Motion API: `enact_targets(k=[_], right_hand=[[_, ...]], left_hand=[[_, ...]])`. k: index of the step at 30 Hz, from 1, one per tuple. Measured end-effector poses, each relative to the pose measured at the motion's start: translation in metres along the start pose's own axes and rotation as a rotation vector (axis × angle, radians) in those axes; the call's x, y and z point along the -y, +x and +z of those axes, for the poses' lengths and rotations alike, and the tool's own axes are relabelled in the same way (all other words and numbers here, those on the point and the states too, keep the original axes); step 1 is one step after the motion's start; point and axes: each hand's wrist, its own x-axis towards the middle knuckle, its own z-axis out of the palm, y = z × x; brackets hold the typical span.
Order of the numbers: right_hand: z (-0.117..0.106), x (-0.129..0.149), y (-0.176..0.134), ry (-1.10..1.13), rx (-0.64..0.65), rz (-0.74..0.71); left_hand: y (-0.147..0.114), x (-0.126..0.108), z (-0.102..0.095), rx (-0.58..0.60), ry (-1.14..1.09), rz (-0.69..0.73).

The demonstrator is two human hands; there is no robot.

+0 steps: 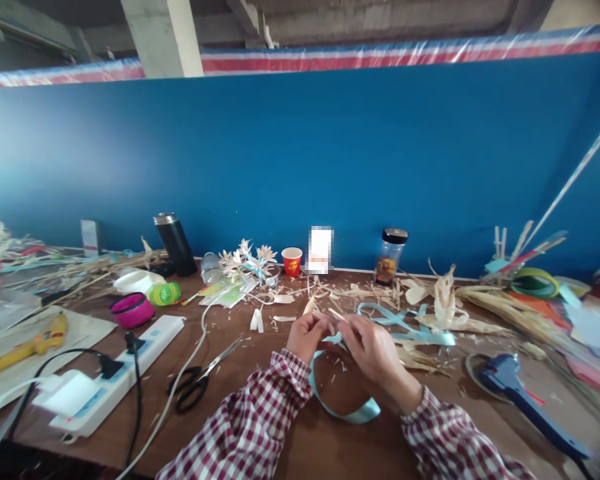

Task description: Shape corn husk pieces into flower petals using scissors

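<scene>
In the head view my left hand (307,333) and my right hand (370,347) meet above the brown table, fingers closed in pinches. A pale pointed piece of corn husk (310,305) sticks up from the left fingertips. Light blue ribbon (360,413) loops down from between the hands towards the table, and my right fingers are at its upper part. Where exactly the fingers grip husk and ribbon is partly hidden. More blue ribbon (393,317) lies just beyond my right hand, beside a standing husk figure (445,297).
Black-handled scissors (193,387) and a white power strip (120,380) lie left. A blue glue gun (525,400) rests right. Behind stand a red paper cup (292,263), a black flask (176,243), a glass jar (391,257) and husk flowers (250,260). A blue partition (300,153) closes the back.
</scene>
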Motion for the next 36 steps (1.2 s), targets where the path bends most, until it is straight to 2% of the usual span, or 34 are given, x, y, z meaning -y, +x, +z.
enact_targets(k=[4,7,12,16,20,26,32,36], right_hand=[[-0.006,-0.002,0.002,0.095,-0.068,-0.034],[-0.005,-0.004,0.002,0.157,-0.093,-0.023],[0.003,-0.005,0.000,0.210,-0.053,-0.024],[0.005,-0.004,0.000,0.217,0.023,-0.035],[0.003,-0.004,0.001,0.262,0.021,-0.046],[0.002,-0.006,0.002,0.280,-0.008,-0.047],[0.003,-0.007,0.002,0.302,0.024,-0.062],[0.004,-0.008,0.002,0.284,0.045,-0.050]], left_hand=[[0.002,-0.001,0.001,0.003,-0.021,-0.069],[0.004,0.001,0.002,-0.004,-0.065,-0.055],[0.003,-0.001,0.003,-0.014,-0.149,-0.049],[-0.001,-0.007,0.005,0.033,-0.048,0.003],[-0.004,-0.009,0.006,0.080,0.002,0.071],[-0.004,-0.005,0.004,0.153,0.132,-0.045],[-0.005,-0.003,0.004,0.140,0.228,0.065],[-0.005,-0.004,0.005,0.142,0.236,0.070]])
